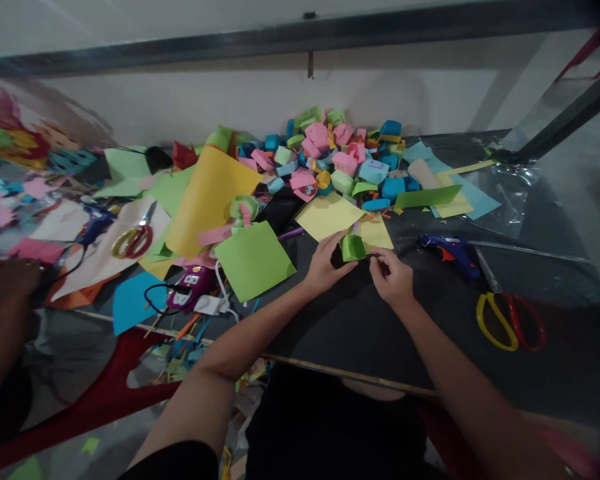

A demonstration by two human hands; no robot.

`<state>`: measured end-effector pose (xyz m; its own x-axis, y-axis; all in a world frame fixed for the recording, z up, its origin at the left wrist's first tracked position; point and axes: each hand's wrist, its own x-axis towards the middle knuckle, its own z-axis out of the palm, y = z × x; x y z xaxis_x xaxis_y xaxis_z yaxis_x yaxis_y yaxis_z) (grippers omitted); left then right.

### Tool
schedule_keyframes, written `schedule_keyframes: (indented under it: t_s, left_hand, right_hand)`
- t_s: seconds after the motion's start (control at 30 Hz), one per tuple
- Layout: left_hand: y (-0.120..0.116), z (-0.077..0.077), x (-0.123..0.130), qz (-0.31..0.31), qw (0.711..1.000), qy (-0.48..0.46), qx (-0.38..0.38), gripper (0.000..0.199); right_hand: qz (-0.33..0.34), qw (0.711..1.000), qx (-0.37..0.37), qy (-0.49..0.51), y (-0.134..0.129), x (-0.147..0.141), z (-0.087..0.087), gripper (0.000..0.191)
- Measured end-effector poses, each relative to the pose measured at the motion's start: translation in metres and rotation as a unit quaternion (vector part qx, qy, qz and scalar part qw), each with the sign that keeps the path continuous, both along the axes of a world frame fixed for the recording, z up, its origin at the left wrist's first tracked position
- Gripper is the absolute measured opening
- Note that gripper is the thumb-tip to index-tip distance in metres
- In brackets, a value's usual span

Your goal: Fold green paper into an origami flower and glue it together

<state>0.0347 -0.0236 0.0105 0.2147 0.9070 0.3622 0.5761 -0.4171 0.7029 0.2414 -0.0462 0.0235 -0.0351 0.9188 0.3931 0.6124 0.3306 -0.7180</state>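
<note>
A small folded box of green paper (353, 249) stands on the dark table in front of me. My left hand (327, 265) holds it from the left, fingers behind and thumb in front. Just to the right of the box, my right hand (393, 276) is closed in a pinch; whatever its fingertips hold, if anything, is too small to make out. Pale yellow paper sheets (329, 217) lie behind the hands. A square green sheet (255, 260) is left of my left hand.
Behind sits a heap of small coloured paper boxes (345, 160). At right lie a blue glue gun (453, 255) and red-and-yellow scissors (497, 320). To the left are a rolled orange sheet (207, 203), a purple power strip (190, 288) and another person's hand (10, 283).
</note>
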Motion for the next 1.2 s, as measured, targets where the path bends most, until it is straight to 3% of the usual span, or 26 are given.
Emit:
schedule_keyframes:
  t_s: [0.27,0.4,0.6,0.83,1.03,1.2]
  left_hand:
    - [-0.001,-0.01,-0.001,-0.006,0.988,-0.141,-0.069,0.073]
    - [0.005,-0.016,0.001,-0.033,0.98,-0.186,-0.055,0.079]
    - [0.012,-0.02,0.006,-0.016,0.989,-0.144,-0.033,0.085]
    - [0.006,-0.008,0.01,0.024,0.999,-0.004,0.028,0.079]
    - [-0.005,0.001,0.011,-0.018,0.996,0.039,0.082,0.068]
    - [-0.015,0.014,0.013,-0.056,0.988,0.085,0.113,0.052]
  right_hand:
    - [-0.004,0.998,0.023,-0.064,-0.001,-0.005,-0.001,0.029]
    - [-0.023,0.992,0.059,-0.107,-0.003,-0.006,-0.003,0.033]
    - [0.009,0.994,0.03,-0.104,-0.008,-0.01,-0.003,0.034]
    - [0.026,0.998,-0.006,-0.051,-0.005,-0.009,-0.004,0.039]
    - [0.004,1.0,-0.014,-0.024,0.0,-0.005,-0.007,0.042]
    - [0.008,0.996,0.009,-0.087,0.001,-0.008,-0.01,0.044]
